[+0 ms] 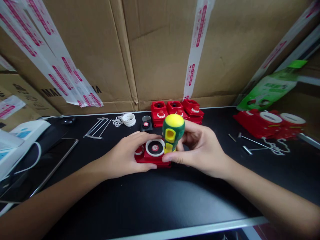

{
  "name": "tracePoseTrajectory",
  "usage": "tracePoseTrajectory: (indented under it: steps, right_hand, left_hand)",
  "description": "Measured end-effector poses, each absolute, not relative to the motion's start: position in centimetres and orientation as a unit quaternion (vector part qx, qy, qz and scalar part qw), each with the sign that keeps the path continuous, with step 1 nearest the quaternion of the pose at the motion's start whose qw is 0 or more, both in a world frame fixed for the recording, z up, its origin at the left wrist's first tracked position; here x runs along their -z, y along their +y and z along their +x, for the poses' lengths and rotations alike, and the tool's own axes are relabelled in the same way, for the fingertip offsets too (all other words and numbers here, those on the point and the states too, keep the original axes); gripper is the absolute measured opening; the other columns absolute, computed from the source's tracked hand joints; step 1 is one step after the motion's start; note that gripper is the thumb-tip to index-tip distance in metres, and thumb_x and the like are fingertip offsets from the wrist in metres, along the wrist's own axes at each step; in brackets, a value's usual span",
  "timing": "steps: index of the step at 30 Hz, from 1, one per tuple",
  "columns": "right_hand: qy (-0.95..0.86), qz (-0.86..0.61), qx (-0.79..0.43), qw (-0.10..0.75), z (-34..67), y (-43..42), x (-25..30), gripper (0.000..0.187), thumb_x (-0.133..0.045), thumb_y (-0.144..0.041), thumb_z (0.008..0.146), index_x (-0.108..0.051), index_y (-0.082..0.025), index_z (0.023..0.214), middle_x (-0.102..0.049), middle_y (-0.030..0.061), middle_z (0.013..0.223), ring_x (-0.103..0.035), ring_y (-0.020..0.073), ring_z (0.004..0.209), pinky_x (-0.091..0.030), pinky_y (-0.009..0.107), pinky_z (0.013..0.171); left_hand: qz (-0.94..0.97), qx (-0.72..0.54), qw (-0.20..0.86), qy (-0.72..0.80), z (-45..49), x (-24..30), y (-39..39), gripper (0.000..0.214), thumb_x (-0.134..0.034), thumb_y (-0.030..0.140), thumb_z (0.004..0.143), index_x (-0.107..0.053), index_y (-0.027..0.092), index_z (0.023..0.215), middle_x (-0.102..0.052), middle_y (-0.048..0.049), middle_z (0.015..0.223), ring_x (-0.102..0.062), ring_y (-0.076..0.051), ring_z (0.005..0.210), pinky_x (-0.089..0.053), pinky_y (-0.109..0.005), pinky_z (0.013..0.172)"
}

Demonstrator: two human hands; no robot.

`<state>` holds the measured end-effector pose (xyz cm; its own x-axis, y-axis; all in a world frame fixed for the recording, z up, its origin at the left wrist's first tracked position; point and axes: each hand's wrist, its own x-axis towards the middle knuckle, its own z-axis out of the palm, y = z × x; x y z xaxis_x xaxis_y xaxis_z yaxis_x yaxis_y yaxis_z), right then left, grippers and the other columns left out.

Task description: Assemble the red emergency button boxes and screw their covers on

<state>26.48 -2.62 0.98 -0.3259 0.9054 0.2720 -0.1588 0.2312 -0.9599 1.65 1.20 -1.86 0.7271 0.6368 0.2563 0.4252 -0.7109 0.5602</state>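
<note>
In the head view a red box-shaped unit (152,159) lies on the black table. On its top is a white ring (148,150) around a black disc (155,148) with a small red-and-white centre. My left hand (127,155) grips this unit from the left, thumb along its front side. In my right hand (200,148) is a screwdriver with a stubby green and yellow handle (174,128), held upright over the unit's right end. The handle and fingers hide its tip.
Several red units (160,115) stand against the cardboard wall, beside a small black part (146,124) and stacked white rings (128,120). Metal rods (97,128) lie left of these. Finished-looking red units (271,121), small hammers (248,150) and a green bottle (270,88) are right. A tablet (42,170) lies left.
</note>
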Motion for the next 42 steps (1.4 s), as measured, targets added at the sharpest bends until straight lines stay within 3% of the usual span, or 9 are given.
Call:
tracePoseTrajectory:
  steps: [4,8,13,18,22,24,31,38,42]
  right_hand:
    - [-0.592,-0.31,-0.568,0.48,26.7,-2.5,-1.5,0.053,-0.104,-0.021,0.057,-0.071,-0.018,0.098,-0.071,-0.0039,0.079,-0.053,0.0043,0.043,-0.045,0.017,0.037]
    - [-0.596,-0.298,-0.588,0.459,27.2,-2.4,-1.9,0.048,-0.102,-0.017,0.061,-0.074,-0.017,0.1,-0.074,-0.0018,0.086,-0.052,0.0031,0.042,-0.044,0.015,0.035]
    - [-0.663,-0.289,-0.554,0.412,28.0,-2.3,-2.0,0.03,-0.089,-0.019,0.084,-0.079,-0.018,0.112,-0.071,-0.0023,0.08,-0.045,0.0037,0.047,-0.041,0.015,0.039]
    - [-0.693,-0.257,-0.555,0.382,28.3,-2.3,-2.0,0.025,-0.076,-0.024,0.097,-0.078,-0.022,0.122,-0.071,0.0014,0.091,-0.055,0.0079,0.062,-0.04,0.016,0.044]
    - [-0.7,-0.263,-0.537,0.391,28.1,-1.8,-1.8,0.02,-0.085,-0.017,0.087,-0.077,-0.018,0.106,-0.055,-0.0072,0.071,-0.041,0.0058,0.056,-0.038,0.019,0.051]
    - [-0.706,-0.262,-0.52,0.404,28.0,-1.5,-1.3,0.026,-0.091,-0.016,0.08,-0.075,-0.017,0.1,-0.047,-0.0098,0.067,-0.041,0.0062,0.055,-0.039,0.022,0.054]
    - [-0.671,-0.277,-0.532,0.437,27.4,-1.6,0.2,0.043,-0.1,-0.025,0.069,-0.069,-0.02,0.098,-0.052,-0.01,0.066,-0.045,0.0085,0.055,-0.043,0.024,0.055]
    - [-0.677,-0.3,-0.49,0.46,27.4,-2.1,-0.6,0.035,-0.098,-0.02,0.07,-0.071,-0.019,0.092,-0.054,-0.0095,0.061,-0.046,0.0081,0.053,-0.041,0.022,0.051]
    - [-0.679,-0.287,-0.489,0.466,27.7,-1.9,-1.0,0.029,-0.096,-0.014,0.071,-0.069,-0.02,0.08,-0.053,-0.009,0.06,-0.047,0.0075,0.05,-0.041,0.023,0.05]
  left_hand:
    - [0.9,-0.222,0.227,0.299,1.7,1.9,1.2,0.068,-0.086,0.046,0.085,-0.058,0.03,0.145,-0.07,-0.0045,0.143,-0.068,-0.029,0.127,-0.049,-0.046,0.117]
    - [0.9,-0.224,0.226,0.298,1.5,2.0,1.2,0.068,-0.085,0.048,0.086,-0.057,0.031,0.146,-0.071,-0.0039,0.14,-0.07,-0.028,0.122,-0.053,-0.042,0.11]
    - [0.902,-0.232,0.219,0.29,1.3,2.0,1.5,0.068,-0.084,0.049,0.088,-0.056,0.031,0.147,-0.07,-0.0037,0.141,-0.069,-0.028,0.123,-0.054,-0.041,0.107]
    - [0.905,-0.228,0.214,0.288,1.2,1.9,1.6,0.068,-0.083,0.047,0.089,-0.054,0.034,0.148,-0.069,-0.0025,0.141,-0.068,-0.027,0.123,-0.054,-0.041,0.106]
    - [0.903,-0.226,0.224,0.288,1.2,1.9,1.5,0.067,-0.082,0.047,0.09,-0.054,0.032,0.149,-0.07,-0.004,0.138,-0.069,-0.027,0.121,-0.054,-0.041,0.107]
    - [0.902,-0.22,0.229,0.292,1.2,1.9,1.4,0.067,-0.082,0.047,0.091,-0.053,0.031,0.15,-0.07,-0.0052,0.138,-0.069,-0.028,0.121,-0.054,-0.041,0.109]
    - [0.9,-0.213,0.239,0.297,1.3,2.0,1.4,0.066,-0.081,0.047,0.091,-0.054,0.031,0.15,-0.07,-0.006,0.138,-0.068,-0.029,0.123,-0.053,-0.042,0.111]
    - [0.903,-0.209,0.227,0.298,1.4,1.8,1.3,0.068,-0.082,0.045,0.091,-0.051,0.031,0.15,-0.063,-0.0066,0.147,-0.06,-0.029,0.135,-0.045,-0.047,0.121]
    - [0.907,-0.216,0.207,0.298,1.3,2.0,1.4,0.07,-0.082,0.045,0.09,-0.049,0.031,0.15,-0.063,-0.0061,0.146,-0.06,-0.029,0.134,-0.047,-0.046,0.118]
